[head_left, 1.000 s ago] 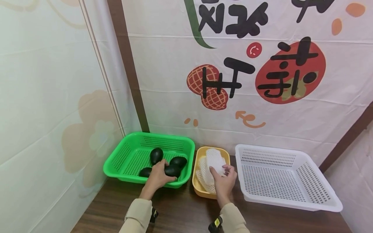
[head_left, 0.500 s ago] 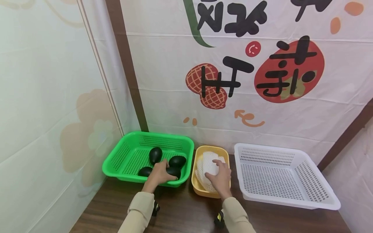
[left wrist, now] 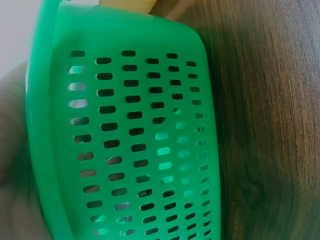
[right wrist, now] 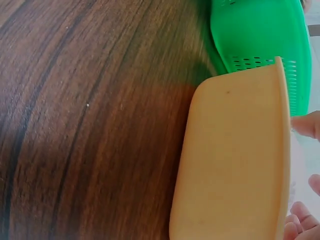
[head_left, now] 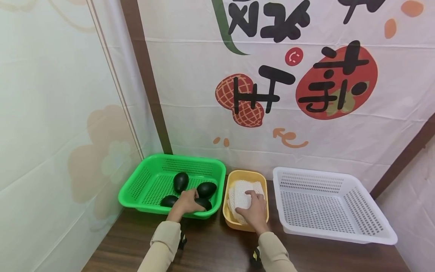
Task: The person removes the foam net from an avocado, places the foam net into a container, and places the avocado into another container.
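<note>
In the green basket (head_left: 136, 189), several dark avocados lie on the mesh floor. My left hand (head_left: 187, 202) reaches over the basket's near rim and holds the avocado (head_left: 204, 204) at the near right. One more avocado (head_left: 206, 189) lies just behind it, with others to the left. In the left wrist view the basket wall mostly hides this hand. White foam net sleeves (head_left: 242, 194) are heaped in the yellow box (head_left: 234, 225). Over them is my right hand (head_left: 256, 211), thumb and fingers spread apart; the right wrist view shows its fingertips (right wrist: 306, 125) beyond the box rim.
A white perforated basket (head_left: 319, 207) stands right of the yellow box. All three containers sit on a dark wooden table (head_left: 214, 249). Printed cloth walls (head_left: 204, 124) rise behind them and on both sides.
The right hand has let the raised foam net sleeve drop back onto the heap, and its fingers have spread. The left hand has stayed at the avocado with only a slight shift.
</note>
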Available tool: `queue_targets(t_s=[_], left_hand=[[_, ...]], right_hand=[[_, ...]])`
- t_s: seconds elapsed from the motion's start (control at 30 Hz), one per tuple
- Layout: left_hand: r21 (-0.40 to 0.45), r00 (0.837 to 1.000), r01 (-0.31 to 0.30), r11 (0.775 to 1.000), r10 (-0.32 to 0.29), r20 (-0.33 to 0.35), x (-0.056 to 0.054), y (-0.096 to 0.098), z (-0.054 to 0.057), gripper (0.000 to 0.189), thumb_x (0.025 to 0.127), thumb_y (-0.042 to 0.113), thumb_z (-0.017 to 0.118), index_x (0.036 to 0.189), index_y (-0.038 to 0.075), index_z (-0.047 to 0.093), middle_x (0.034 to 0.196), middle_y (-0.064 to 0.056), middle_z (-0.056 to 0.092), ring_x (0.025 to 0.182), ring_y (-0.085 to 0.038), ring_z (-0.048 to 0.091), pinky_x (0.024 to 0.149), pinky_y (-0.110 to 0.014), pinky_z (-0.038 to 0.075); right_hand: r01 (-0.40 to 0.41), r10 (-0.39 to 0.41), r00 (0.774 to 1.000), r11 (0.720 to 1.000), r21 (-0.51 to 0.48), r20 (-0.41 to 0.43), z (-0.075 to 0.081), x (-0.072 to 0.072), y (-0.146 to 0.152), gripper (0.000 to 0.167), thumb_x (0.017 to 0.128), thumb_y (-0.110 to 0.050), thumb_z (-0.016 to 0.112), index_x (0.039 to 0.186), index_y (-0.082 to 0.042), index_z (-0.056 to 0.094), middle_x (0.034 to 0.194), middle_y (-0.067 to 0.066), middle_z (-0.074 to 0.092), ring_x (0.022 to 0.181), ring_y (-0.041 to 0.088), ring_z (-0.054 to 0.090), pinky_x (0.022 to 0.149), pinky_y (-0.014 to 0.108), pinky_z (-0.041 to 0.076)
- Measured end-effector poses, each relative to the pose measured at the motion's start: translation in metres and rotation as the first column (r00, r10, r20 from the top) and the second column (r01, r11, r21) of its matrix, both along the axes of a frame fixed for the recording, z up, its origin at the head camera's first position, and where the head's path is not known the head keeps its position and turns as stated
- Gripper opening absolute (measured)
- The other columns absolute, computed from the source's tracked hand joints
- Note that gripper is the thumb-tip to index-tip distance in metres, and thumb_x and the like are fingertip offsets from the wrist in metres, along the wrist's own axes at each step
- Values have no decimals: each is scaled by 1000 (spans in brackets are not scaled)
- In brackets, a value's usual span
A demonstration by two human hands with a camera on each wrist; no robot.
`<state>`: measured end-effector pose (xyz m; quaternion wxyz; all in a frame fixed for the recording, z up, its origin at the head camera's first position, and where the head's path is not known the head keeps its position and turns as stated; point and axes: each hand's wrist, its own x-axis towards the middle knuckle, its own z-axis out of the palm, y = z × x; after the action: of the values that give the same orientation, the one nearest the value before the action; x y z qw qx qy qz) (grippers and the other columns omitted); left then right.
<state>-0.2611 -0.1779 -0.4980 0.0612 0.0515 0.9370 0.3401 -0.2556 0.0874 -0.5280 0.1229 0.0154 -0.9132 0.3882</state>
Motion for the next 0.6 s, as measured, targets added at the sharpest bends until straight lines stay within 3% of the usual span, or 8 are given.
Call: queue_targets(t_s=[0.17, 0.4, 0.6], left_hand=[[46, 999, -12, 999, 14, -35, 0, 0, 0, 48, 73, 22, 87, 101, 1, 54, 87, -8, 52, 74, -23, 48, 61, -37, 44], [69, 996, -53, 996, 58, -75, 4, 2, 1, 57, 73, 21, 87, 117, 0, 56, 105, -17, 59, 93, -32, 58, 70, -46, 53], [68, 989, -78, 995, 86, -117, 10, 1, 6, 60, 73, 23, 87, 121, 2, 57, 110, -16, 60, 95, -32, 59, 69, -46, 53]], right_hand=[[8, -9, 1000, 999, -48, -24, 7, 1, 0, 65, 61, -22, 90, 116, -7, 59, 112, 18, 47, 108, 37, 43, 90, 50, 42], [9, -9, 1000, 998, -70, -2, 13, 5, 1, 64, 65, -25, 89, 119, -8, 59, 117, 17, 46, 111, 37, 40, 92, 52, 40], [17, -16, 1000, 994, -112, 7, 16, 9, 5, 65, 68, -28, 88, 123, -10, 58, 121, 16, 45, 114, 36, 38, 93, 57, 37]])
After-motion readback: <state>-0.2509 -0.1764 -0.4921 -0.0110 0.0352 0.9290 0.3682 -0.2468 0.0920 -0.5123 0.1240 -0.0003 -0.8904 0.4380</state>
